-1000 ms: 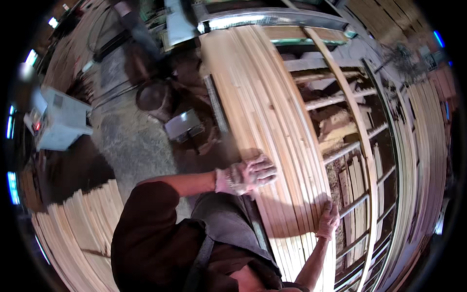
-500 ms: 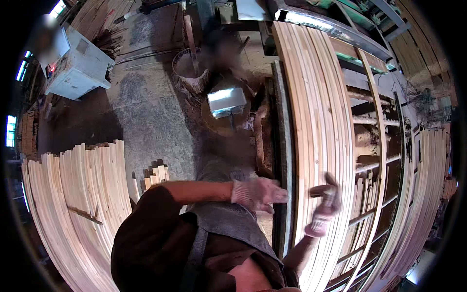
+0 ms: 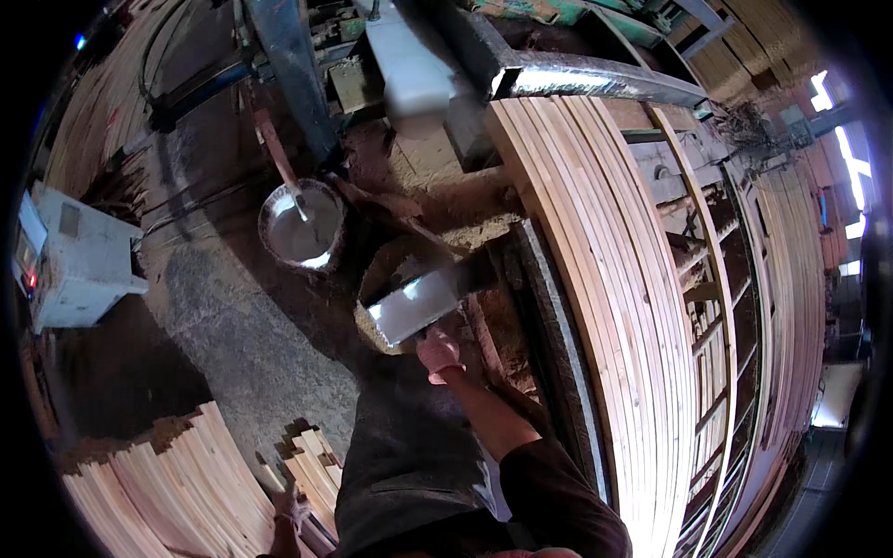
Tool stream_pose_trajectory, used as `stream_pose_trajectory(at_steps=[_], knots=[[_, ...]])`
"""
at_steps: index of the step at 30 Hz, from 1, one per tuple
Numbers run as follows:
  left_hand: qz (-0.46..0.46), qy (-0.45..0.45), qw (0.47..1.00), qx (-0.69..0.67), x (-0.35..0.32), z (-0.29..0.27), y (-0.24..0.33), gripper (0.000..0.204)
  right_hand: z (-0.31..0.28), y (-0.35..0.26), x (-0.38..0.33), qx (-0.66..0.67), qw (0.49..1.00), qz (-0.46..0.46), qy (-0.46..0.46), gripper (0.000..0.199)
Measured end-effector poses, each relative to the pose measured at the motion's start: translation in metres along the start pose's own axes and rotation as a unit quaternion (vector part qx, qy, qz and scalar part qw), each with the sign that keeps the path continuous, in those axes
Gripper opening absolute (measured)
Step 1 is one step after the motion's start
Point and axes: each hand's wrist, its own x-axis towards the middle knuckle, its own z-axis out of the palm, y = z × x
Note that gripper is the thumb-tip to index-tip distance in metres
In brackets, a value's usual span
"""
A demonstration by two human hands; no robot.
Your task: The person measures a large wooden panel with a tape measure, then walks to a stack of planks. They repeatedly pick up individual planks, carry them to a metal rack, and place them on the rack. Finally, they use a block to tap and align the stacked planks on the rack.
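My right hand (image 3: 439,355), in a pale pinkish glove, is closed at the near edge of a shiny rectangular flat-bladed tool (image 3: 414,307), seemingly on its handle. The tool sits over a round container (image 3: 370,325), largely hidden beneath it. Low on the left, my gloved left hand (image 3: 296,510) is beside a small stack of short wooden strips (image 3: 316,465); its fingers are too small and dark to make out. To my right lies a long row of pale wooden strips (image 3: 595,279), side by side, with neither hand on it.
A bucket (image 3: 302,228) of greyish liquid holds a long wooden-handled stick or brush (image 3: 274,149). More strips (image 3: 186,484) are stacked at the lower left. A metal beam (image 3: 605,79) crosses beyond the long row, a slatted rack (image 3: 712,325) runs alongside, and a white cabinet (image 3: 88,260) stands far left.
My right hand has left the long row of strips and taken hold of the flat-bladed tool. My left hand has moved from the front of my body to the lower left. The view has turned.
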Motion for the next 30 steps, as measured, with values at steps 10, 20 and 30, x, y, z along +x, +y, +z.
stream_pose_trajectory(at_steps=[10,20,30], knots=[[0.307,-0.279,0.887,0.202,0.025,0.084,0.049,0.027,-0.212,-0.08,-0.085,0.155,0.986,-0.041,-0.047,0.047],[0.302,-0.319,0.884,0.159,-0.178,0.276,0.137,0.042,-0.487,0.073,-0.291,0.323,0.942,0.028,0.084,0.035],[0.232,-0.414,0.871,0.13,-0.164,0.32,0.172,0.043,-0.474,0.319,-0.377,0.252,0.931,0.168,0.202,0.024]])
